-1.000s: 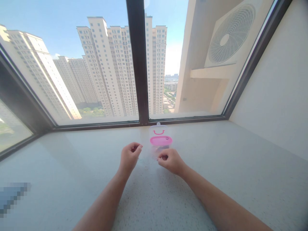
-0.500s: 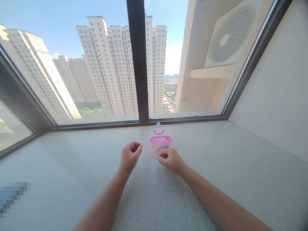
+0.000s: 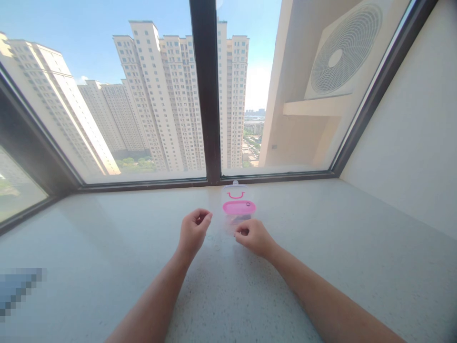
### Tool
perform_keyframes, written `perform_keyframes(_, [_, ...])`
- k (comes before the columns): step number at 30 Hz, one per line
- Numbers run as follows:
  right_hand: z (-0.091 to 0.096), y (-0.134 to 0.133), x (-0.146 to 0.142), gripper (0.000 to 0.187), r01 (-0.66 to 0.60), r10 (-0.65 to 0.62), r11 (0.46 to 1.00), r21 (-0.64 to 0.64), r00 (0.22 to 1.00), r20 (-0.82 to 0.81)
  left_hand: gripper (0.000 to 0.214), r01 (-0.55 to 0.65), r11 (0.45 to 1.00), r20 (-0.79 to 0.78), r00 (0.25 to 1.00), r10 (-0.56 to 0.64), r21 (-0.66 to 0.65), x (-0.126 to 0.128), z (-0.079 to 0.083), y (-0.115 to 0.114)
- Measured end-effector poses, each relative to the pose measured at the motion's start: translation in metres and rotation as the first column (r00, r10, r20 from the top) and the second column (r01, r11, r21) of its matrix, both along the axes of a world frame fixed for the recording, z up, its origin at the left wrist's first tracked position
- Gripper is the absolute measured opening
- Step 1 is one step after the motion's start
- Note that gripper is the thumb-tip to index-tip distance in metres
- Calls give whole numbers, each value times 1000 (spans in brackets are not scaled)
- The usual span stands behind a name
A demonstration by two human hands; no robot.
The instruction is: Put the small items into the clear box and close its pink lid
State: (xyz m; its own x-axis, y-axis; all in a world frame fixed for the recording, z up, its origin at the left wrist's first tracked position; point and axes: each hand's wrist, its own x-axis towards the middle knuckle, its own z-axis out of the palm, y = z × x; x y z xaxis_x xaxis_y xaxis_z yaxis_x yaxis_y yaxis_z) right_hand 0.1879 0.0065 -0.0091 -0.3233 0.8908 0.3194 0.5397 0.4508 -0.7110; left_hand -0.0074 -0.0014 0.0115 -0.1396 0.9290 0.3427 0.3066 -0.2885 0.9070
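A small clear box with a pink rim (image 3: 235, 208) stands on the pale speckled sill, its clear lid with a pink handle (image 3: 235, 195) tipped back toward the window. Something dark shows faintly inside the box. My left hand (image 3: 193, 231) is left of the box, thumb and fingertips pinched together. Just in front of the box, my right hand (image 3: 254, 238) is also closed in a pinch. Whatever either pinch holds is too small to make out. A tiny clear ring-like thing (image 3: 217, 247) lies on the sill between the hands.
The speckled sill (image 3: 221, 300) runs up to the dark window frame (image 3: 150, 186). A white wall (image 3: 410, 133) closes off the right side. At the lower left edge lies a blurred-out bluish flat thing (image 3: 17, 286). Tall buildings stand outside the glass.
Both hands hold nearly the same pinched pose and place. The whole view has shifted very slightly; the box and its lid stay put.
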Motion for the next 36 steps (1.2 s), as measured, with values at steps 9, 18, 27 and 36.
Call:
perform_keyframes(9, [1, -3, -2, 17, 25, -21, 999, 33, 996, -92, 21, 66, 996, -53, 996, -69, -56, 0, -6, 3])
perform_keyframes(18, [1, -2, 0, 18, 57, -51, 997, 47, 992, -113, 21, 67, 997, -18, 998, -68, -43, -1, -2, 1])
perform_keyframes(27, [0, -2, -1, 16, 40, -40, 999, 2, 997, -59, 19, 36, 999, -3, 999, -36, -34, 1, 1, 0])
perform_keyframes(36, [4, -4, 0, 16, 44, -42, 999, 11, 995, -92, 19, 21, 999, -41, 999, -22, -39, -1, -3, 3])
